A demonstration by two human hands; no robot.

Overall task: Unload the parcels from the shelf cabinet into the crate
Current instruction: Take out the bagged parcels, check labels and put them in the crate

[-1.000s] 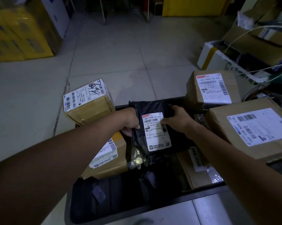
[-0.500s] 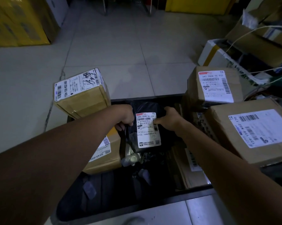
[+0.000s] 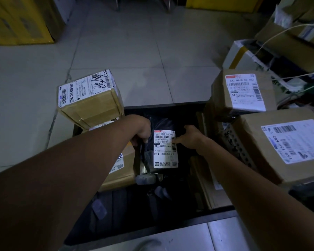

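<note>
Placement looks to be the step in hand: the left hand (image 3: 142,132) and right hand (image 3: 188,137) both grip a black plastic mailer bag with a white label (image 3: 164,151) at frame centre, low inside the dark crate (image 3: 163,105). Next, I'd judge, fingers release it between the boxes.

Crate (image 3: 163,105) on the floor (image 3: 127,51), bagged parcel (image 3: 163,151) in its middle between left hand (image 3: 141,130) and right hand (image 3: 190,137), stacked boxes (image 3: 91,102) at its left side, two boxes (image 3: 243,91) at its right side, more parcels lower inside the crate
</note>
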